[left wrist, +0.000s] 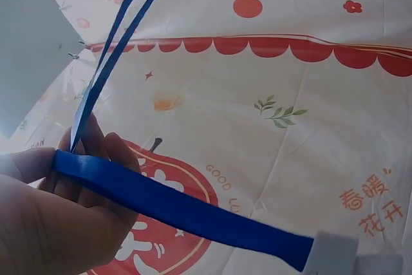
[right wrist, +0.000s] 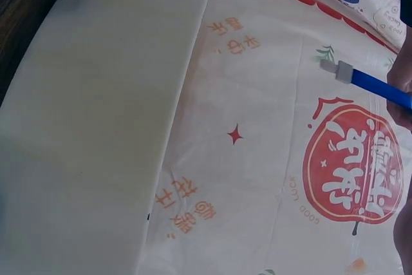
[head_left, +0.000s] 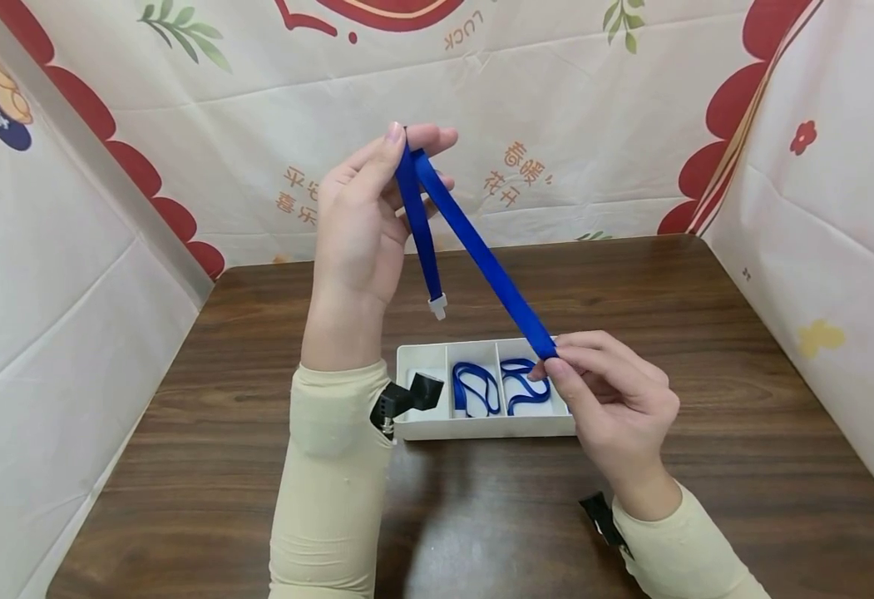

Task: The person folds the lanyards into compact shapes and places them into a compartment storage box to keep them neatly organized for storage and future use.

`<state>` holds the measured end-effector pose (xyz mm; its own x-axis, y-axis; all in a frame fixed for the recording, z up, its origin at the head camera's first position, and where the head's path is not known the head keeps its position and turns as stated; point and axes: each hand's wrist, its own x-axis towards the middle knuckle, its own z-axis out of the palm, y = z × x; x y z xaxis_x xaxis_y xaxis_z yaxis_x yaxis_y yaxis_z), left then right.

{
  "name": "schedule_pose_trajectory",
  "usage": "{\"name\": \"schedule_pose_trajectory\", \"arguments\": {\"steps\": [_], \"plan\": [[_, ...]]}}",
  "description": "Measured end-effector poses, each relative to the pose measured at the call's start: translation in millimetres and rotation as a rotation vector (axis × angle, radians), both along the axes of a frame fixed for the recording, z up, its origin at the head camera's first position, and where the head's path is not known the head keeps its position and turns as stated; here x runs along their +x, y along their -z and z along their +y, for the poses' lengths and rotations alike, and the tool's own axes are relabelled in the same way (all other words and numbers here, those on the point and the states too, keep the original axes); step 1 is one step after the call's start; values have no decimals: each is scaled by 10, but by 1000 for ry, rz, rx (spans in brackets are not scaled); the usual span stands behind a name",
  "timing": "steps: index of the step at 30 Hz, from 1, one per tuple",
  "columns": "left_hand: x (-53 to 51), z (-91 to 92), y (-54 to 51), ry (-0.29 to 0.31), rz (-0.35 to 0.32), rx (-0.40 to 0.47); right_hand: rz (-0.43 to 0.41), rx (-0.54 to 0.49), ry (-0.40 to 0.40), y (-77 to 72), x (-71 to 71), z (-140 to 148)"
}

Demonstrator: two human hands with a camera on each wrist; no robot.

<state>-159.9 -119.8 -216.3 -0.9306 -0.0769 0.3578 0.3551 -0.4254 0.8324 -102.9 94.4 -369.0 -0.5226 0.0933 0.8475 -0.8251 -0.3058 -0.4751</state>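
Note:
My left hand (head_left: 362,220) is raised and pinches a blue lanyard (head_left: 481,254) between thumb and fingers, the strap doubled over there. One short length hangs from it, ending in a pale plastic clip (head_left: 437,306). Lower and to the right, my right hand (head_left: 622,408) pinches the other end, so the strap slants taut between both hands. In the left wrist view the strap (left wrist: 187,207) runs from the left hand to the blurred clip (left wrist: 331,254). At the right wrist view's edge, the clip (right wrist: 344,71) and strap (right wrist: 380,87) show beside a partly cut-off hand.
Below the hands, a white divided tray (head_left: 481,428) sits on the brown wooden table (head_left: 257,416). Coiled blue lanyards lie in its middle compartment (head_left: 476,388) and right compartment (head_left: 524,387). Printed cloth (head_left: 556,108) hangs around the back and sides.

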Motion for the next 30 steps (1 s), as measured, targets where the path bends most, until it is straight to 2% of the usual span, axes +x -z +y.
{"name": "schedule_pose_trajectory", "arguments": {"steps": [4, 7, 13, 16, 19, 21, 26, 30], "plan": [[-13, -19, -21, 13, -4, -4, -27, 4, -25, 11, -9, 15], [-9, -16, -50, 45, -13, -11, -47, 76, -22, 22, -33, 30], [76, 56, -150, 171, -17, 4, -187, 377, 218, -9, -166, 23], [128, 125, -188, 212, -24, 18, -224, 433, 268, -25, -266, -11], [163, 190, -196, 234, -36, 20, -200, 425, 234, -34, -353, -59], [173, 224, -189, 249, -48, 26, -154, 413, 181, -32, -388, -106], [163, 273, -166, 266, -53, 59, -53, 385, 38, -12, -362, -252], [151, 299, -172, 255, -32, 74, -59, 361, 41, 0, -314, -329]]}}
